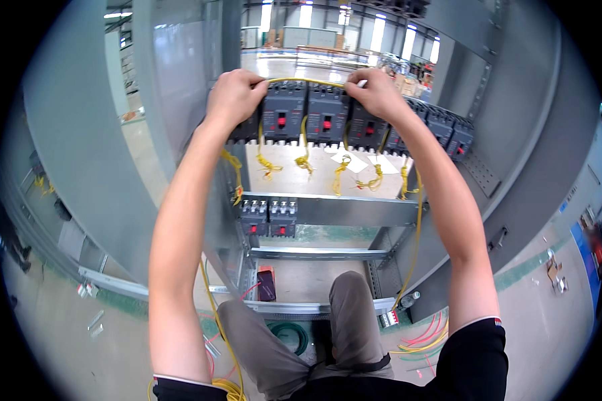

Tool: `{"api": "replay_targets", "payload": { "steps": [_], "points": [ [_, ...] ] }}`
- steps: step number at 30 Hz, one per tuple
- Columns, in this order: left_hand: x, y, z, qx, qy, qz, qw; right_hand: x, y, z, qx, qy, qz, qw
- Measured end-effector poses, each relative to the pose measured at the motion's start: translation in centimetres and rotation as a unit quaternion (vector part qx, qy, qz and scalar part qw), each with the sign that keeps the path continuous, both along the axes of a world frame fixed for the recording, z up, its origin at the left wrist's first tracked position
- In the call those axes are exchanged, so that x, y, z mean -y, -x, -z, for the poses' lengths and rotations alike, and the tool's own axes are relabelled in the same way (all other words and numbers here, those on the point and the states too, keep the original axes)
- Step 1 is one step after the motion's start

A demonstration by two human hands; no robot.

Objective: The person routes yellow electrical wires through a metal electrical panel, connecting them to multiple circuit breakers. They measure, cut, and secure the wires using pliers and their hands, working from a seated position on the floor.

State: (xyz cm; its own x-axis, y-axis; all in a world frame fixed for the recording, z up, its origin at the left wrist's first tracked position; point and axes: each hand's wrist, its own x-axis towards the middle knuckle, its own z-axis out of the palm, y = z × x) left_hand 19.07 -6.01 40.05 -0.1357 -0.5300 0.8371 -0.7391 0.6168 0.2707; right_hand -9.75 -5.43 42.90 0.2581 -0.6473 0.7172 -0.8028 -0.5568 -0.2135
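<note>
A yellow wire [306, 79] runs stretched along the top of a row of dark moulded-case circuit breakers [284, 110] with red toggles. My left hand [234, 99] pinches the wire above the left part of the row. Farther right, my right hand [376, 92] pinches it between thumb and fingers, partly covering a breaker. Tied yellow wire bundles [267, 166] hang below the breakers. A long yellow wire [418, 234] also drops past my right forearm toward the floor; I cannot tell whether it joins the held one.
Grey cabinet panels [80, 154] flank me. Two more breakers [282, 220] sit below, beside a metal crossbar [354, 210]. A dark phone [266, 285] lies by the lower rail. A green wire coil [303, 341] is near my legs; loose red wires [438, 327] lie to the right.
</note>
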Motion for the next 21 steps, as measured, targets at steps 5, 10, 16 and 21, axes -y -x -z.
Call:
{"api": "replay_targets", "payload": {
  "steps": [5,10,16,21],
  "points": [
    [0.8,0.1,0.8,-0.017,0.043,0.005,0.999,-0.7,0.1,-0.1,0.001,-0.013,0.012,1.000],
    [0.2,0.3,0.4,-0.006,0.011,-0.031,0.999,-1.1,-0.1,-0.3,0.005,-0.011,0.027,1.000],
    [0.2,0.1,0.3,0.010,0.077,-0.100,0.992,-0.1,-0.4,-0.2,-0.014,-0.022,0.048,0.998],
    [-5.1,0.9,1.2,0.012,0.099,-0.072,0.992,-3.9,0.2,0.9,0.068,-0.010,0.020,0.997]
  ]
}}
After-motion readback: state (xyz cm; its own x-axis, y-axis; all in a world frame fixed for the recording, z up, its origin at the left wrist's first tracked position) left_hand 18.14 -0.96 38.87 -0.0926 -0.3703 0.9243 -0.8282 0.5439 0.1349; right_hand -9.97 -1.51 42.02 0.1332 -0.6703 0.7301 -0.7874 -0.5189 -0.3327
